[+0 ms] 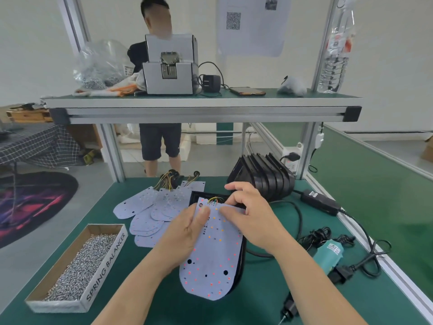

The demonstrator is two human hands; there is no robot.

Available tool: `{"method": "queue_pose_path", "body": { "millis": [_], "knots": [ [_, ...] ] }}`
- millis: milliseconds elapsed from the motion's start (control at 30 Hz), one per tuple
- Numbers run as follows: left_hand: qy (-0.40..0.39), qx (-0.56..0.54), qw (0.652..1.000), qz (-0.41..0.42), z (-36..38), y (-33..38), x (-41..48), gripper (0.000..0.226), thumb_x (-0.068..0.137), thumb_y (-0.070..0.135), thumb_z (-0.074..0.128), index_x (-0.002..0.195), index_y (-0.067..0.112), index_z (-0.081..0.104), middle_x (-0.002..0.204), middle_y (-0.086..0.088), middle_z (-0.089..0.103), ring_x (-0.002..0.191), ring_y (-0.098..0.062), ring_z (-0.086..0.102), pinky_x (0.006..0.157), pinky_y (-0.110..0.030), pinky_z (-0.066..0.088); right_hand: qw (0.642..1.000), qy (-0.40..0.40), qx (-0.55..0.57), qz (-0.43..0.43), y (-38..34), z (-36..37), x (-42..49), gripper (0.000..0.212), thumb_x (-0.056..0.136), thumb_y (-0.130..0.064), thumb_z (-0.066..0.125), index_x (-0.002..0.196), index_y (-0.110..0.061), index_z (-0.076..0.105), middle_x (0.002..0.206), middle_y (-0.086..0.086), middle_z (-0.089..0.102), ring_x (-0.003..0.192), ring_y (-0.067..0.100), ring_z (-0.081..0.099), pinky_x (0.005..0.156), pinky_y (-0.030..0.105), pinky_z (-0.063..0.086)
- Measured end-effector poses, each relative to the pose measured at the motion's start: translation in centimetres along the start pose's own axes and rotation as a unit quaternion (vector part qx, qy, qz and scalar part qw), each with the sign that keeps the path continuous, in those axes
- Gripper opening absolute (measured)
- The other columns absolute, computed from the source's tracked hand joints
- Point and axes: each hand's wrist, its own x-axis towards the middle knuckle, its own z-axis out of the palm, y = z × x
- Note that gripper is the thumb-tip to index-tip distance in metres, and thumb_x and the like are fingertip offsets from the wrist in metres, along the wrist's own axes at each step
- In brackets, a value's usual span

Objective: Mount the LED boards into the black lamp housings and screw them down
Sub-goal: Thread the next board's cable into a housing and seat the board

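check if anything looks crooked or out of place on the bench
The LED board under both hands is not seated: it lies skewed over the black lamp housing, whose edge shows only along its right side. The spare boards lie in a loose, overlapping heap. Nothing looks spilled or damaged.

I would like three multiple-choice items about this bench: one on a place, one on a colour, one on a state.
1. Where is the screw box?
A. left of the boards
B. on the shelf
C. beside the screwdriver

2. What colour is the bench mat?
A. grey
B. green
C. blue

3. The held LED board is:
A. screwed down
B. in both hands
C. lying in the pile

Key: 1 A, the screw box sits far left. 2 B, the mat is green. 3 B, left hand and right hand grip the LED board.
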Motion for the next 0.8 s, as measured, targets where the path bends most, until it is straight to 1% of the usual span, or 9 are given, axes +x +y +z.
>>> {"method": "queue_pose_path", "body": {
  "millis": [133, 200, 267, 333, 400, 467, 600, 700, 800],
  "knots": [
    [0.046, 0.029, 0.999, 0.007, 0.1, -1.0, -0.1, 0.027, 0.096, 0.066, 0.034, 0.105, 0.042, 0.044, 0.088, 0.019, 0.057, 0.077, -0.005, 0.055, 0.077, -0.035, 0.048, 0.998, 0.043, -0.026, -0.033, -0.2, 0.9, 0.0, 0.026, 0.093, -0.017, 0.067, 0.069, -0.024, 0.059, 0.133, -0.017, 0.047, 0.131, 0.005, 0.04, 0.097, 0.014, 0.034],
    [0.055, 0.014, 0.998, 0.001, 0.2, -1.1, 0.0, 0.029, 0.096, 0.063, 0.032, 0.125, 0.059, 0.03, 0.108, 0.044, 0.05, 0.088, 0.013, 0.056, 0.081, -0.016, 0.047, 0.997, 0.062, -0.021, -0.046, -0.1, 1.1, 0.1, 0.025, 0.094, -0.016, 0.066, 0.07, -0.022, 0.061, 0.131, -0.017, 0.049, 0.129, 0.006, 0.043, 0.096, 0.013, 0.033],
    [0.06, -0.019, 0.998, -0.001, 0.3, -1.1, 0.1, 0.051, 0.092, 0.066, 0.032, 0.14, 0.061, 0.015, 0.129, 0.059, 0.025, 0.106, 0.038, 0.034, 0.09, -0.002, 0.033, 0.995, 0.082, -0.012, -0.053, 0.3, 1.3, 0.3, 0.019, 0.094, -0.016, 0.066, 0.075, -0.014, 0.065, 0.128, -0.017, 0.051, 0.127, 0.009, 0.046, 0.099, 0.023, 0.037],
    [0.071, -0.054, 0.996, -0.032, 0.4, -0.8, 0.0, 0.043, 0.091, 0.067, 0.037, 0.133, 0.059, 0.034, 0.127, 0.051, 0.038, 0.111, 0.033, 0.037, 0.092, -0.01, 0.032, 0.994, 0.086, -0.015, -0.064, 0.3, 1.4, 0.4, 0.018, 0.094, -0.017, 0.065, 0.076, -0.013, 0.065, 0.126, -0.018, 0.051, 0.125, 0.008, 0.047, 0.098, 0.021, 0.036],
    [0.103, -0.058, 0.992, -0.047, 0.5, -0.7, 0.2, 0.016, 0.093, 0.06, 0.043, 0.086, 0.054, 0.057, 0.079, 0.033, 0.055, 0.073, 0.01, 0.053, 0.069, -0.017, 0.037, 0.99, 0.073, -0.064, -0.101, 0.3, 1.5, 0.3, 0.019, 0.094, -0.019, 0.065, 0.076, -0.015, 0.063, 0.125, -0.018, 0.05, 0.126, 0.005, 0.041, 0.097, 0.009, 0.028],
    [0.123, -0.054, 0.99, -0.043, 0.6, -0.8, 0.2, 0.034, 0.088, 0.063, 0.049, 0.068, 0.035, 0.051, 0.062, 0.018, 0.042, 0.056, -0.003, 0.038, 0.054, -0.019, 0.032, 0.98, 0.065, -0.128, -0.134, 0.4, 1.6, 0.2, 0.017, 0.093, -0.022, 0.067, 0.078, -0.016, 0.063, 0.131, -0.014, 0.046, 0.13, 0.002, 0.032, 0.099, 0.004, 0.021],
    [0.14, -0.088, 0.984, -0.061, 0.3, -0.7, 0.1, 0.048, 0.079, 0.066, 0.055, 0.081, 0.018, 0.058, 0.064, 0.015, 0.056, 0.057, -0.004, 0.05, 0.05, -0.012, 0.039, 0.963, 0.158, -0.124, -0.181, -0.1, 1.9, -0.4, 0.018, 0.087, -0.027, 0.073, 0.09, -0.014, 0.061, 0.143, -0.007, 0.041, 0.137, 0.009, 0.036, 0.105, 0.013, 0.03],
    [0.134, -0.159, 0.975, -0.083, -0.4, -0.7, 0.0, 0.039, 0.083, 0.06, 0.059, 0.096, 0.024, 0.064, 0.086, 0.012, 0.074, 0.077, -0.004, 0.071, 0.057, -0.013, 0.05, 0.957, 0.252, 0.004, -0.142, 0.4, 1.3, -0.2, 0.017, 0.092, -0.012, 0.064, 0.107, -0.018, 0.061, 0.122, -0.009, 0.058, 0.1, 0.01, 0.057, 0.086, 0.021, 0.043],
    [0.12, -0.197, 0.968, -0.101, -0.7, -0.4, -0.2, 0.037, 0.084, 0.058, 0.06, 0.103, 0.027, 0.064, 0.098, 0.008, 0.076, 0.089, -0.008, 0.073, 0.061, -0.015, 0.054, 0.976, 0.062, 0.202, 0.051, 1.2, 0.8, 0.0, 0.049, 0.092, 0.013, 0.042, 0.104, -0.025, 0.07, 0.089, -0.007, 0.068, 0.061, 0.005, 0.053, 0.06, 0.021, 0.04]
  ]
}}
